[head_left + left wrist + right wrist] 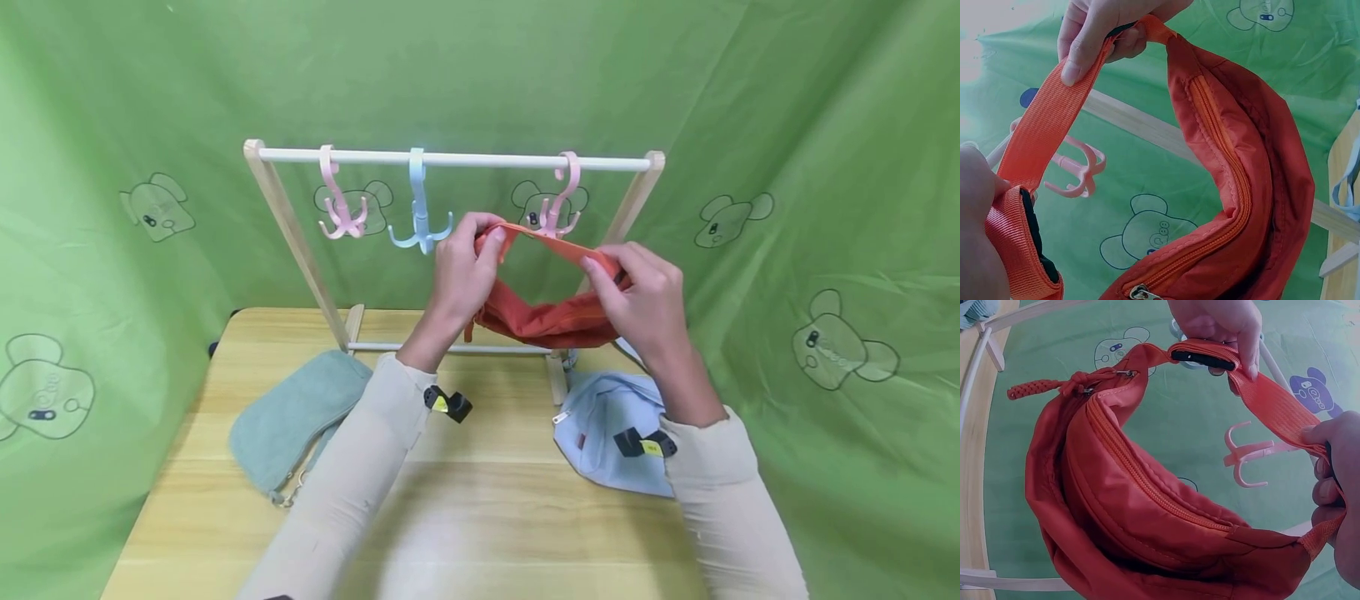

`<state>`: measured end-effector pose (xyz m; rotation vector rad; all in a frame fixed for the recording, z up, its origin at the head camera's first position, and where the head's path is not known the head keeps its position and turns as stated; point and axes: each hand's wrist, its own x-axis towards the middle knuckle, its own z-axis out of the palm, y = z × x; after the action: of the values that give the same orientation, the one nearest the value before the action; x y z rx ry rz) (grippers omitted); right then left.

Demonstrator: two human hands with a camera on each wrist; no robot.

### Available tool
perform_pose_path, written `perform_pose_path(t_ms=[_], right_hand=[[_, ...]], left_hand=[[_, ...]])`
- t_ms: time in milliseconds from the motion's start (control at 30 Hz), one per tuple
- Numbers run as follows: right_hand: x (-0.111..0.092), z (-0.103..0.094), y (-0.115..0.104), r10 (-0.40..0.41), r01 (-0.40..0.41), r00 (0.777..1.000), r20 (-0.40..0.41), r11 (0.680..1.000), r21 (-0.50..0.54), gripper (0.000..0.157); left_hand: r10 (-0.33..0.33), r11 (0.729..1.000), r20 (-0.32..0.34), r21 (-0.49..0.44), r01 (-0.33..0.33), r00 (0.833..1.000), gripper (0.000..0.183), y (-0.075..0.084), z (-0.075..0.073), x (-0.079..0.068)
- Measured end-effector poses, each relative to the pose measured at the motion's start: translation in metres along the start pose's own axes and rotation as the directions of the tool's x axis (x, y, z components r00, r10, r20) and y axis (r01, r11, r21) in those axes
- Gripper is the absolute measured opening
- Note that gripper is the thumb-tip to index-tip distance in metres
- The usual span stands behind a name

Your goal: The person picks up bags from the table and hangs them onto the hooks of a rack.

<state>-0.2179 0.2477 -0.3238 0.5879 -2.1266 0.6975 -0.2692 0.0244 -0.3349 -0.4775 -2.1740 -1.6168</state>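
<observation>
My left hand (461,271) and right hand (645,292) hold up a red waist bag (555,323) by its orange strap (551,239), in front of the rack. Each hand pinches one end of the strap stretch between thumb and fingers. The bag's body sags below in a curve, leaving an open loop. A front zipper (1154,481) runs along the body, and a braided red pull (1035,389) hangs at one end. Black buckle pieces (1204,359) show at the strap by my left hand. Behind the loop, a pink hook (558,204) hangs from the rail.
A rack with a white rail (487,159) and wooden legs stands at the table's back. Another pink hook (342,208) and a blue hook (420,212) hang left. A teal pouch (300,417) lies left on the table (480,500), a light blue bag (600,433) right. Green cloth (480,67) surrounds everything.
</observation>
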Motion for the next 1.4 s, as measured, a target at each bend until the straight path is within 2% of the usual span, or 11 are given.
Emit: perform_pose_path(t_ms=[100,433,633,967,1133,1400], right_hand=[[0.002,0.001,0.001,-0.002,0.002,1.000,-0.005,1.000,-0.001,0.018],[0.009,0.003,0.003,0.011,-0.008,0.995,-0.104,1.000,0.027,0.014],[0.014,0.002,0.008,-0.012,0.011,0.996,-0.088,1.000,-0.015,0.016],[0.018,0.005,0.012,0.012,-0.015,0.997,-0.082,0.999,-0.038,0.020],[0.020,0.008,0.015,0.026,-0.027,0.996,-0.087,1.000,-0.013,0.020],[0.022,0.009,0.021,0.032,-0.034,0.998,-0.052,0.999,-0.033,0.025]], left_hand=[[-0.002,1.000,-0.001,0.005,0.002,1.000,0.020,0.002,-0.001,0.002],[0.007,1.000,-0.012,0.009,-0.007,1.000,0.019,0.005,0.001,0.010],[0.011,1.000,-0.025,0.001,-0.011,1.000,0.019,0.004,0.003,0.014],[0.000,1.000,-0.023,0.020,0.000,1.000,0.020,0.002,0.004,0.020],[-0.010,0.999,-0.019,0.037,0.011,1.000,0.021,0.000,0.004,0.023],[-0.034,0.999,-0.009,0.034,0.034,0.999,0.022,-0.001,0.004,0.027]])
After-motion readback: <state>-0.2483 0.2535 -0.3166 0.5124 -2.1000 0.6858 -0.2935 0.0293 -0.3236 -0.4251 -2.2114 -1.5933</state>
